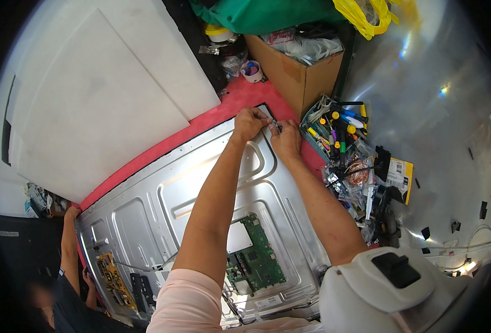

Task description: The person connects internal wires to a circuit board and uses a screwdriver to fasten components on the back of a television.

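A large flat silver metal panel (201,161), the back of a television, lies on a red cloth. At its far right corner both my hands work close together. My left hand (249,124) has its fingers pinched at the corner edge. My right hand (287,140) is closed beside it, with a small dark and metallic piece (277,127) at its fingertips, too small to name. A green circuit board (265,261) with a bare metal plate on it sits nearer to me. At the far left lies a tan power board (115,283).
Another person's hand (73,212) rests at the panel's left edge. Right of the panel stand a basket of screwdrivers (340,125), bagged parts (359,172) and a cardboard box (295,72). White sheets (106,72) lean behind. A white plastic object (378,288) sits near my right arm.
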Demonstrator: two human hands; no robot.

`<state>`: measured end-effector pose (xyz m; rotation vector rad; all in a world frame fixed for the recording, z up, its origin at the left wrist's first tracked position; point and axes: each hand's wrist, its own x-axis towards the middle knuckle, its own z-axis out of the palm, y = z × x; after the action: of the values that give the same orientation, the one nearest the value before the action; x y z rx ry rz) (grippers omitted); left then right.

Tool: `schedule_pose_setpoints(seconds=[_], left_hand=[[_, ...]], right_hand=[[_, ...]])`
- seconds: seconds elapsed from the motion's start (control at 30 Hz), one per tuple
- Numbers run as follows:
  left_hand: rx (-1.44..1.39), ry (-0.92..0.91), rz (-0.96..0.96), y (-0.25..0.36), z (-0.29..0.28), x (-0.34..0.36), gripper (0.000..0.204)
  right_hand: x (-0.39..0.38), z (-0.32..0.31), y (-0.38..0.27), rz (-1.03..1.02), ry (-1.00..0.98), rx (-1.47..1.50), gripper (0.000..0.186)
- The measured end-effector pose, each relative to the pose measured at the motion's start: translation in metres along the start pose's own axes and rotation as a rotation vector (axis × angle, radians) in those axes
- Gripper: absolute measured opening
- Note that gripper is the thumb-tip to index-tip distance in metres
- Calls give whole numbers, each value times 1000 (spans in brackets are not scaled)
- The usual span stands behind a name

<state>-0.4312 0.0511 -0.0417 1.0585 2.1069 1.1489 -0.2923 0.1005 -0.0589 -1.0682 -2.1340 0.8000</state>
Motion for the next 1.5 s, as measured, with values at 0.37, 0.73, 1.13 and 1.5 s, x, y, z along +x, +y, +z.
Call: schedule_pose_setpoints(seconds=[0.37,0.73,1.13,1.5], left_hand=[[-37,25,-23,-4,2,4,16],[-24,19,-35,-7,-1,3,17],[122,78,-5,-8,-4,0,17],[127,111,-19,-3,5,3,14]], right_hand=[[5,3,5,82,-22,90,16],[-3,4,1,-70,30,36,20],[35,-1,-4,-21,-284,-150,19],[88,-5,2,20,-754,-410,17]])
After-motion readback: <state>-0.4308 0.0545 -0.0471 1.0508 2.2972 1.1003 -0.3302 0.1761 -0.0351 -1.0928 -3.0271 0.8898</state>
